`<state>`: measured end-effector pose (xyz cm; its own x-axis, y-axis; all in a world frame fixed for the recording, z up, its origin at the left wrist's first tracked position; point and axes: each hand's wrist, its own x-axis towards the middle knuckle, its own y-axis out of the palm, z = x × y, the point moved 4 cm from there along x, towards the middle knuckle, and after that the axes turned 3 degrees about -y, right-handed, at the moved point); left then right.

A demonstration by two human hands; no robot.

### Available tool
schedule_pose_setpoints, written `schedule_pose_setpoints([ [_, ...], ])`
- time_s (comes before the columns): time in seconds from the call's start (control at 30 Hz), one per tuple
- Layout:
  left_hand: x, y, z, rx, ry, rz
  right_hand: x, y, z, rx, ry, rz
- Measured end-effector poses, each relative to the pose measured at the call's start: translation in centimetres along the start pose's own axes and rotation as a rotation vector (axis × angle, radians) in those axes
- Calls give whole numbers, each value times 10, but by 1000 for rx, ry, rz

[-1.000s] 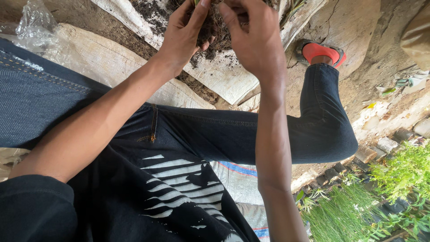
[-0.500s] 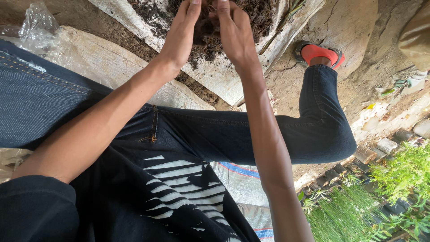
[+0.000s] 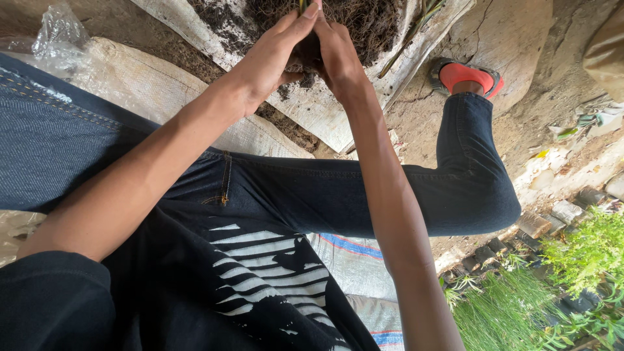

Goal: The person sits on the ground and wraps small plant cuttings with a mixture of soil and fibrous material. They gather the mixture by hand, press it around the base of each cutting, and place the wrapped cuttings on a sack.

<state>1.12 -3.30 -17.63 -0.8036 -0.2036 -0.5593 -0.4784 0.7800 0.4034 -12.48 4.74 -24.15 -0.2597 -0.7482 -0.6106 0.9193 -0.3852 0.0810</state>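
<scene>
My left hand [image 3: 273, 55] and my right hand [image 3: 338, 55] are pressed together around a dark clump of roots and soil [image 3: 305, 58] at the top of the head view. Thin green stems [image 3: 301, 5] rise from between the fingertips. The clump is held just in front of a larger mound of dark rooty soil [image 3: 364, 19] lying on a white woven sack [image 3: 312, 110]. Fingers of both hands cover most of the clump. I sit with my legs in dark jeans [image 3: 338, 195] spread below the hands.
A crumpled clear plastic bag [image 3: 55, 29] lies at the upper left on another pale sack [image 3: 143, 84]. My foot wears a red sandal [image 3: 465, 75] on bare cracked earth. Small green plants in dark pots [image 3: 572, 286] crowd the lower right.
Both hands have closed in toward each other around the clump and shifted slightly lower in the view. The legs have stayed put.
</scene>
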Motion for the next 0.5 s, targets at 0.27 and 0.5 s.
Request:
schedule_pose_setpoints([
  [0.27,-15,-10,-30,-225,67,173,-12,9,38,203,50,6],
  [0.5,-17,-31,-40,266,489,-245,-23,0,76,183,-105,-47],
])
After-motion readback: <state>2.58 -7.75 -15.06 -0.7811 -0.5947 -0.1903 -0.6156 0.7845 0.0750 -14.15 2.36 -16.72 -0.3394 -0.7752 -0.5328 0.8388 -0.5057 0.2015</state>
